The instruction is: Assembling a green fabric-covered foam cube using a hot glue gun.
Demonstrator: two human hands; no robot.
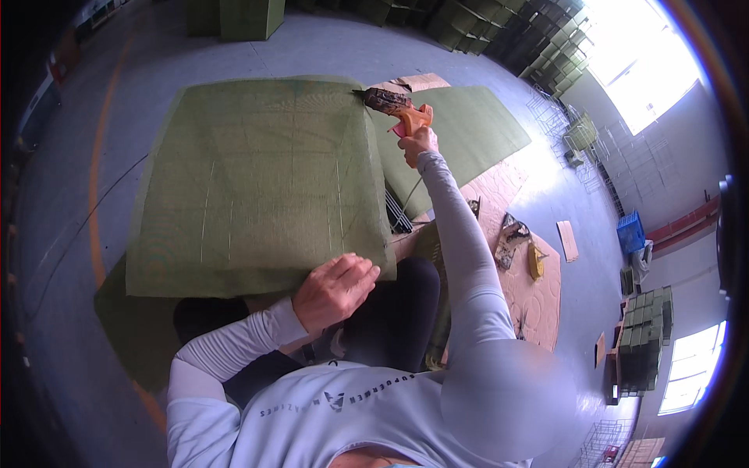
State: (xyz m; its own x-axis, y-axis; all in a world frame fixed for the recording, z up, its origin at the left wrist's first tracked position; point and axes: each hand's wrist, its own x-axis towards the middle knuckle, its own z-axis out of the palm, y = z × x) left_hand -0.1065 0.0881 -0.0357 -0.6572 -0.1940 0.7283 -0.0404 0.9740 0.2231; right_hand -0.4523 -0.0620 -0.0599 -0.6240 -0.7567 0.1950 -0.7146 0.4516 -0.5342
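My right hand (419, 147) is stretched far forward, its fingers wrapped round the orange handle of a glue gun (413, 117). The gun's dark, stained front end points left, and its nozzle is at the far right corner of a green mesh fabric panel (265, 187). Thin wires of a frame show through that panel, which lies across in front of me above my knees. At the near edge, close to the right corner, my left hand (335, 290) is closed with its fingers curled together on the fabric; the fingertips are partly hidden.
Another green sheet (468, 129) lies on the floor beyond the panel's right side. Tan cardboard (538, 300) at my right bears a stained block (511, 238) and a yellow object (536, 261). Green boxes (251, 17) stand at the back. A blue crate (630, 232) is by the right wall.
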